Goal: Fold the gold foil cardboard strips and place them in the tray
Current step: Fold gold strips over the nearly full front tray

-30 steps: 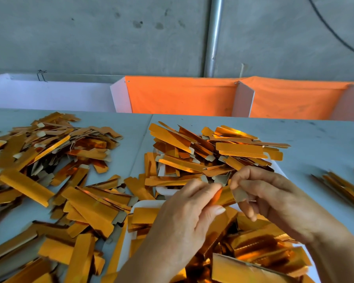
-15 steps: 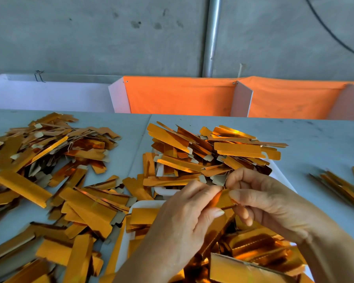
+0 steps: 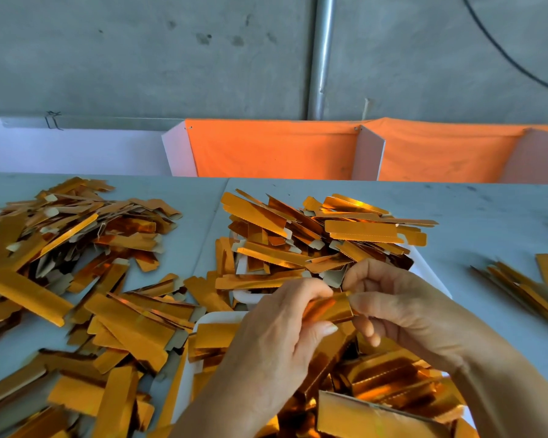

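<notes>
1. Gold foil cardboard strip [image 3: 329, 306], short and shiny, is pinched between both hands above the near white plastic tray [image 3: 203, 320].
2. Left hand [image 3: 276, 339] grips its left end between thumb and fingers; right hand [image 3: 402, 311] pinches its right end.
3. Near tray holds folded gold strips [image 3: 389, 380].
4. Far white tray [image 3: 424, 263] is heaped with flat strips [image 3: 323, 235].
5. Loose strips [image 3: 76, 263] litter the grey table [image 3: 472, 213] at left.

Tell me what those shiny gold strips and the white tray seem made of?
Shiny gold strip: likely thin cardboard faced with mirror-like gold foil; dull grey-beige backs show on turned pieces. White tray: smooth, matte, rounded rim, possibly plastic or foam; hard to tell.
</notes>
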A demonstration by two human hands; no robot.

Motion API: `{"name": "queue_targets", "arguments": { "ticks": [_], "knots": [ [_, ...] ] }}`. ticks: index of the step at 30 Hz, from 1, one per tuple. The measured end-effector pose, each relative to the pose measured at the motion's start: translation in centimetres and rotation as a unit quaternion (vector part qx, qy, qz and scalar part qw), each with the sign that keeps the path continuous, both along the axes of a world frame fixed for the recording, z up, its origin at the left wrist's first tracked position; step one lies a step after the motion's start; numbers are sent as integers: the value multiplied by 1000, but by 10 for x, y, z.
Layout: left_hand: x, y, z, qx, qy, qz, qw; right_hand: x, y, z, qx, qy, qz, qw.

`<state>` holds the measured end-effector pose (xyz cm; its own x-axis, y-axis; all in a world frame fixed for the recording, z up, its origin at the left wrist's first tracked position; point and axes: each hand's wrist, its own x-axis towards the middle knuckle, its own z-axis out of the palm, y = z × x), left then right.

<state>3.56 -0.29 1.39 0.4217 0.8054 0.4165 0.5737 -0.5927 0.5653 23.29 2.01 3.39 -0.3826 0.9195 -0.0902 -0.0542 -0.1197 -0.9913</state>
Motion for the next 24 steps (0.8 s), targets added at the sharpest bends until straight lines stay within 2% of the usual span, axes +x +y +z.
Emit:
{"name": "queue_targets", "arguments": {
  "ticks": [3,6,14,21,24],
  "knots": [
    [1,0,1,31,37,-1,999,-1,1,-2,23,-35,-10,999],
    [1,1,2,39,37,-3,999,3,0,-2,25,-1,8,1000],
    [-4,-1,6,-30,-77,-41,996,6,1,-4,11,129,71,989],
    [-5,-2,4,-52,-107,-57,991,2,2,-6,2,114,50,992],
    [-3,-2,5,-52,-129,-64,988,3,2,-6,1,135,64,989]
  ]
}}
